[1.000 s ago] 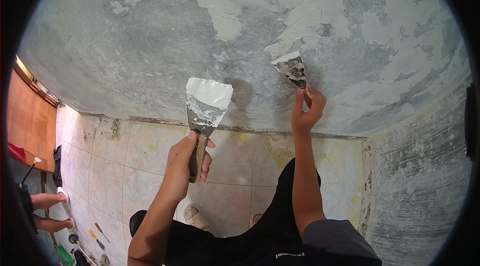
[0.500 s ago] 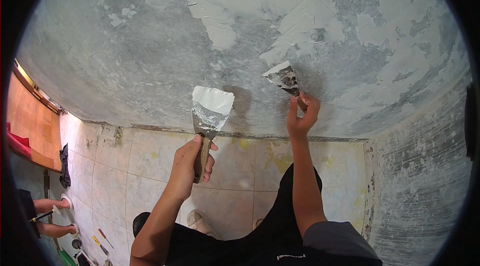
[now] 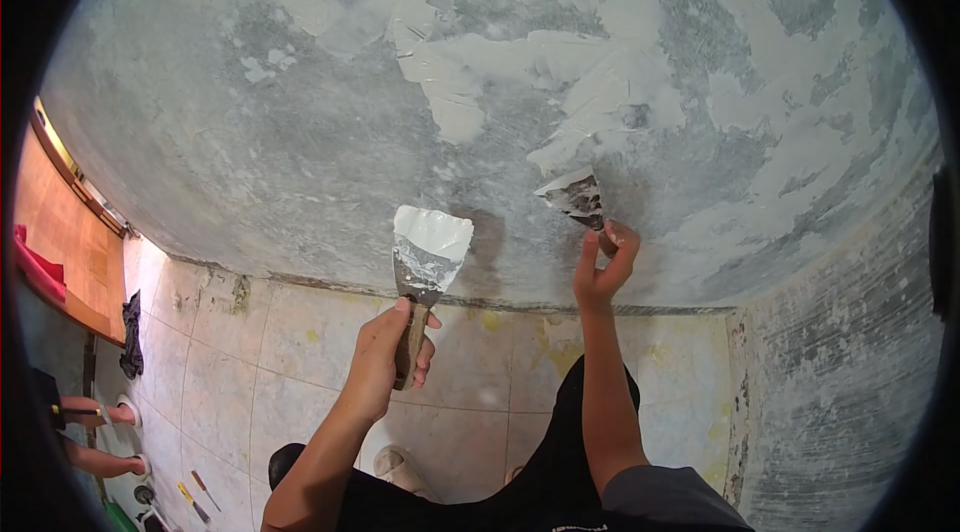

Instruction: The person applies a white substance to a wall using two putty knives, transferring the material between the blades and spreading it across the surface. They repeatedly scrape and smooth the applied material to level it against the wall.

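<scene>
My left hand (image 3: 378, 350) is closed around the wooden handle of a wide putty knife (image 3: 425, 270). Its blade points up, with a thick layer of white putty (image 3: 435, 232) over the upper part. In my right hand (image 3: 608, 267) is a smaller putty knife (image 3: 577, 198), pinched by its short handle. Dark smears and some white putty cover that blade, which lies at or very near the grey wall (image 3: 330, 147), just below a patch of pale putty (image 3: 585, 132). Whether the blade's edge touches the wall is hard to tell.
A rough side wall (image 3: 840, 392) rises at the right. Tiled floor (image 3: 310, 372) runs along the wall's base. At the left are a wooden door (image 3: 75, 222), a dark cloth (image 3: 131, 332), another person's legs (image 3: 105, 437) and tools (image 3: 195, 497) on the floor.
The view has tilted up, so wall and hands sit lower in the picture. The white strip along the right knife's blade looks thinner. Both hands keep their grips.
</scene>
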`<control>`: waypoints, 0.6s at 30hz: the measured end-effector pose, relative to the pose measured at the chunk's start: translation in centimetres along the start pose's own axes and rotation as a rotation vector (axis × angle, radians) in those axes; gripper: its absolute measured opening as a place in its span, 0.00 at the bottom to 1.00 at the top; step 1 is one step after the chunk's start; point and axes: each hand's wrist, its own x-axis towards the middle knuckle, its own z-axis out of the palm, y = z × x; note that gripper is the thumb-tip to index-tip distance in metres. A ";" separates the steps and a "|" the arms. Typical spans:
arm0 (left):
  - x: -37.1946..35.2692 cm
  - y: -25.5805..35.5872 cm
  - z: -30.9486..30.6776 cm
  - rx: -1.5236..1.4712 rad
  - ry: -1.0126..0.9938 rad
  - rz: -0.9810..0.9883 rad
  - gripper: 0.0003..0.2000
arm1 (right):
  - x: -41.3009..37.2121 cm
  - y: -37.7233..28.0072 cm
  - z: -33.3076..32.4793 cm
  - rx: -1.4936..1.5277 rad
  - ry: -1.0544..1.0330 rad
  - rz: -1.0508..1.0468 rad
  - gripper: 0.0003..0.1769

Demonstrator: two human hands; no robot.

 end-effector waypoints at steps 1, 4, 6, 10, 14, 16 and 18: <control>0.0 0.1 0.1 -0.006 -0.010 0.003 0.29 | 0.2 -0.9 0.4 0.049 -0.006 0.012 0.13; 0.0 -0.1 0.3 -0.010 -0.024 0.004 0.29 | 0.7 -2.9 1.5 0.073 -0.012 0.020 0.13; 0.0 -0.2 0.3 -0.008 -0.032 0.001 0.28 | 0.7 -3.0 1.7 0.048 -0.010 0.028 0.13; -0.3 -0.1 0.2 -0.027 -0.033 0.017 0.28 | 0.6 -4.1 2.2 0.145 -0.022 0.157 0.14; -0.4 0.3 0.3 -0.036 -0.028 0.045 0.28 | 1.3 -7.3 3.8 0.359 -0.010 0.207 0.15; -0.6 0.5 0.4 -0.036 -0.023 0.041 0.28 | 2.2 -9.5 4.0 0.398 0.019 0.300 0.14; -0.6 0.5 0.3 -0.032 -0.014 0.037 0.29 | 2.9 -11.0 4.3 0.416 0.000 0.400 0.14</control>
